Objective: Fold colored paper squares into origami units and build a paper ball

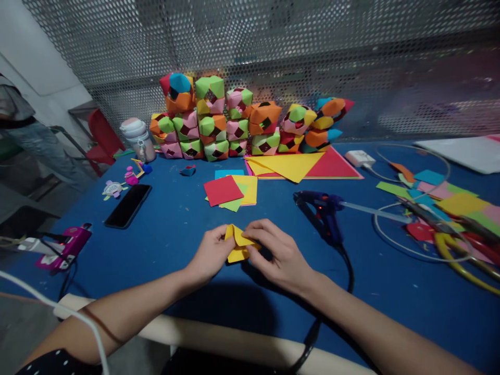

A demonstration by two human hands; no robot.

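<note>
A small yellow piece of folded paper (237, 253) is held between my two hands, just above the blue table. My left hand (211, 252) pinches its left side between thumb and fingers. On the right side, my right hand (275, 252) grips a flap with thumb and fingertips. Some of the fold is hidden behind my fingers. Just beyond my hands lies a loose pile of square paper sheets, with a red sheet (223, 190) on top and yellow, green and blue ones under it.
Stacked folded-paper balls (213, 129) line the back by a perforated metal screen. To the right lie a glue gun (326, 211), a looped white cable and paper scraps (464, 205). At left are a phone (128, 207), a pink power strip (66, 250) and a bottle (137, 138). A person (31, 130) stands beyond.
</note>
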